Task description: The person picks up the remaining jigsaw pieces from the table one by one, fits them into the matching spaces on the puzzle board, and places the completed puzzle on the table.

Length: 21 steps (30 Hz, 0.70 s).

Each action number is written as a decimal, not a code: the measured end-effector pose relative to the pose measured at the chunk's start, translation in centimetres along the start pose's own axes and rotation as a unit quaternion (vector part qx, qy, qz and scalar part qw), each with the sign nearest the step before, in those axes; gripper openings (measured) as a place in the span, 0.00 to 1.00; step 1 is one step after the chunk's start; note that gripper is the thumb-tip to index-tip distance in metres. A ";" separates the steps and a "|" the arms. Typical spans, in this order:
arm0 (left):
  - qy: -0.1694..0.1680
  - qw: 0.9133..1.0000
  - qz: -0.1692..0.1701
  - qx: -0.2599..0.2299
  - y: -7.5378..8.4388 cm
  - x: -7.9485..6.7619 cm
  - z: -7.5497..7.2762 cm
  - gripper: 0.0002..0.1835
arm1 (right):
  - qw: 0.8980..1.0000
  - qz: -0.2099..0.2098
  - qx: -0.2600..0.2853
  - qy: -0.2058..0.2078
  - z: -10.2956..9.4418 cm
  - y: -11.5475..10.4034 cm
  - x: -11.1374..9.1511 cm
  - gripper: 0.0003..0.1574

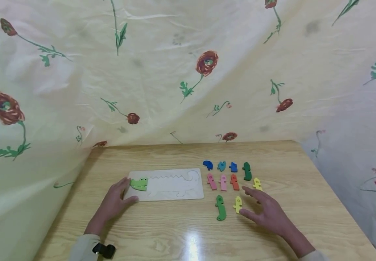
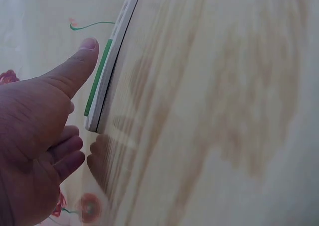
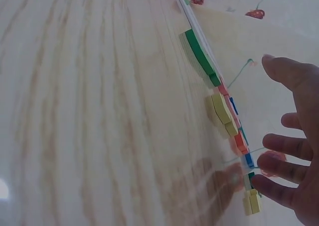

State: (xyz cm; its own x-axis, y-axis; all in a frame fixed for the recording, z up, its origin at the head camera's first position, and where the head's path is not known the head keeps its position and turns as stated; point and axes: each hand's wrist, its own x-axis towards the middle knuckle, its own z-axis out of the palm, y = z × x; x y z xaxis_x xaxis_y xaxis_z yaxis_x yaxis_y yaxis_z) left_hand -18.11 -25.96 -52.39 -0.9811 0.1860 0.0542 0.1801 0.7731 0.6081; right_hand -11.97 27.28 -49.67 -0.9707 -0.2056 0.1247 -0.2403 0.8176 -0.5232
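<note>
A pale wooden puzzle board (image 1: 174, 194) lies flat with a green crocodile-head piece (image 1: 139, 184) at its left end. My left hand (image 1: 118, 197) is at that end, fingers by the left edge and thumb stretched toward the lower corner. In the left wrist view the left thumb (image 2: 75, 69) is straight beside the board's edge (image 2: 94, 121). My right hand (image 1: 267, 212) hovers with spread fingers near two yellow pieces, one close to the thumb (image 1: 238, 204), the other partly behind the fingers (image 1: 257, 183). Nothing shows in its grasp in the right wrist view.
Right of the board lie a long green piece (image 1: 220, 208), pink pieces (image 1: 211, 181), a red piece (image 1: 235, 182), several blue pieces (image 1: 208, 165) and a dark green piece (image 1: 247, 171). A flowered cloth (image 1: 161, 72) hangs behind the wooden table (image 1: 161, 232).
</note>
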 end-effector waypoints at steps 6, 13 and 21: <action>0.002 1.000 0.014 -0.015 -0.2 0.1 0.1 0.45 | 1.000 0.000 0.027 -0.015 0.3 0.4 0.2 0.49; -0.010 1.000 0.007 -0.010 -0.4 0.7 0.4 0.44 | 0.999 0.004 0.048 -0.020 0.6 1.4 0.2 0.48; -0.014 1.000 -0.004 -0.001 -0.4 0.8 0.4 0.45 | 0.998 0.001 0.064 -0.023 1.0 1.8 0.5 0.48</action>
State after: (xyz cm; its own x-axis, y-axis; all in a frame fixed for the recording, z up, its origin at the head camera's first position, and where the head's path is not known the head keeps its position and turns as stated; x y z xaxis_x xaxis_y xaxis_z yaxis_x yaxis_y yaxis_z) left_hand -18.91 -25.91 -52.93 -0.9799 0.1975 0.0277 0.1731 0.7732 0.6101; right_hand -12.86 28.15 -51.40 -0.9692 -0.2309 0.0854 -0.2323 0.7432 -0.6275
